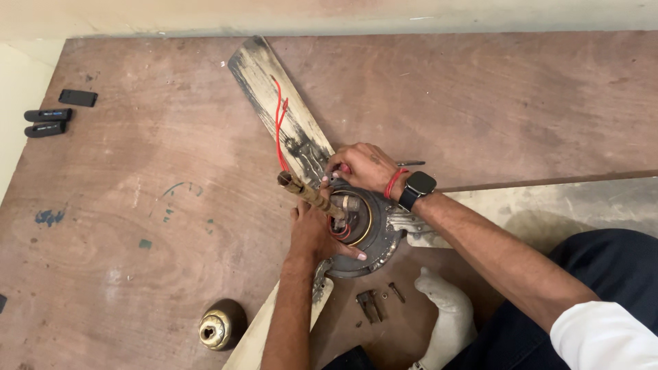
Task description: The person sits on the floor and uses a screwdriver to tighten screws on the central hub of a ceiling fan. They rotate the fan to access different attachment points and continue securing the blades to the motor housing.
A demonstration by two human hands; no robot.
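Brown plywood floor under a grimy ceiling fan [356,226], left hand [312,233] flat on its motor, right hand [363,168] pinched at the hub.

Right hand [360,166] covers top rim of fan motor housing [373,236]; whatever its fingertips pinch is hidden, grip unclear. A thin dark tool tip [410,163] pokes out past the knuckles, rest covered. Left hand [314,233] hides housing's left side and the blade mount there. Lower blade [257,336] cut off by bottom edge, partly behind forearm. Right blade [548,205] runs off right edge. Small hardware [375,301] lower centre too small to tell apart. Dark item [2,303] at far left edge cut off.
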